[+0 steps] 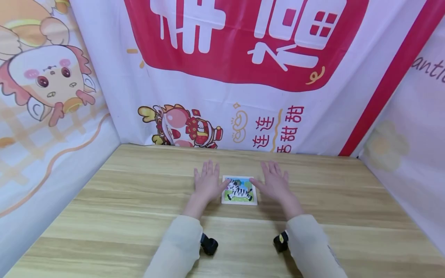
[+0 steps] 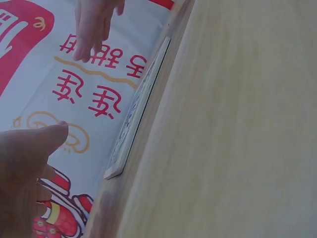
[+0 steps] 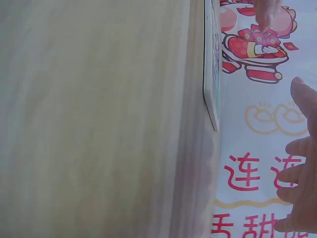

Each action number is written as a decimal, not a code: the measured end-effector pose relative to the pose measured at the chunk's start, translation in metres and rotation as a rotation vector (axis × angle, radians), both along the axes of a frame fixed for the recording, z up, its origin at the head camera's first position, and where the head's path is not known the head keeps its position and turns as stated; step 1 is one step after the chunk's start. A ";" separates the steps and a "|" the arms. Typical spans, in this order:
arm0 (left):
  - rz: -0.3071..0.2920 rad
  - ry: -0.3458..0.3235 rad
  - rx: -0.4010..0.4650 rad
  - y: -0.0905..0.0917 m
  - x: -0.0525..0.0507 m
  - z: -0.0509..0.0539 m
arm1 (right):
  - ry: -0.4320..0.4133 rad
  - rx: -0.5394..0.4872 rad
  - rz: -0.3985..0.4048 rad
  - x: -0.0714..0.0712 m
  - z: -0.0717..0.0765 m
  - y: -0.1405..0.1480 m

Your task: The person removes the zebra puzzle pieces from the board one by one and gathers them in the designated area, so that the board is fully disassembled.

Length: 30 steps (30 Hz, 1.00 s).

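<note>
The table (image 1: 104, 239), pale and wood-grained, is filling the lower part of the head view. The back cloth (image 1: 330, 119) is hanging behind it, showing white with a big red patch (image 1: 240, 63) that is bearing white characters. The left cloth (image 1: 52, 116) and the right cloth (image 1: 410, 162) are closing in the two sides; the left one is showing a large cartoon animal. Pale sleeves (image 1: 177, 243) are reaching in from the near edge, both forearms pointing forward. A cartoon dragon (image 1: 184, 127) is showing low on the back cloth, left of some red writing (image 1: 278, 129).

The left hand (image 1: 207, 185) is hovering over the table on the left, its fingers reaching forward and its thumb standing wide of them. The right hand (image 1: 276, 185) is mirroring it on the right, also spread wide. Neither hand is holding anything; in the wrist views both are hanging above the table.

The board (image 1: 239, 190) is lying flat on the table between the hands, nearer the back edge than the front. From above, both thumbs are pointing in at its upper corners. Black devices (image 1: 209, 245) are sitting at the sleeves' inner sides. Smallest, a zebra (image 1: 241, 192) is running leftward across the board's green and blue picture.
</note>
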<state>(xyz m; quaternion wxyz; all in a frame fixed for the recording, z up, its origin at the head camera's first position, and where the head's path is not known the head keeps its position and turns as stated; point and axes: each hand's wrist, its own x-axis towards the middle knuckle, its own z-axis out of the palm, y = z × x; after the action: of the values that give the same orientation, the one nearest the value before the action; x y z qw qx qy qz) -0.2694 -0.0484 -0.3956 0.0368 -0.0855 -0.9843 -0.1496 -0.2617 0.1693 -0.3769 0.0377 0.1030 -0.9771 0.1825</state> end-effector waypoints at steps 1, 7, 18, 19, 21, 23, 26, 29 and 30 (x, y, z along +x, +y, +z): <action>0.003 -0.003 0.002 0.001 -0.001 -0.002 | 0.001 -0.019 0.005 -0.002 -0.001 -0.001; -0.028 -0.022 0.008 0.007 -0.005 -0.015 | 0.007 -0.149 0.055 -0.013 -0.012 -0.003; -0.108 -0.014 0.136 0.017 -0.002 -0.032 | -0.088 -0.310 0.023 -0.018 -0.042 -0.003; -0.120 -0.008 0.142 0.018 -0.002 -0.033 | -0.086 -0.313 0.019 -0.019 -0.045 -0.003; -0.150 0.004 0.137 0.019 -0.002 -0.037 | -0.075 -0.303 0.016 -0.019 -0.049 -0.003; -0.172 0.019 0.143 0.019 -0.002 -0.040 | -0.061 -0.289 0.015 -0.020 -0.052 -0.003; -0.205 0.038 0.125 0.018 -0.001 -0.044 | -0.031 -0.245 0.006 -0.020 -0.056 -0.005; -0.232 0.048 0.092 0.016 0.001 -0.048 | -0.013 -0.229 -0.011 -0.019 -0.060 -0.008; -0.241 0.051 0.078 0.015 0.001 -0.049 | -0.005 -0.230 -0.017 -0.019 -0.061 -0.009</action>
<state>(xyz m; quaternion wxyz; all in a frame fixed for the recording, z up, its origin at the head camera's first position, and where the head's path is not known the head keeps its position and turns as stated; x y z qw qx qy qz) -0.2682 -0.0332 -0.4442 0.0467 -0.2054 -0.9591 -0.1891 -0.2808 0.1605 -0.4379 0.0486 0.0892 -0.9506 0.2932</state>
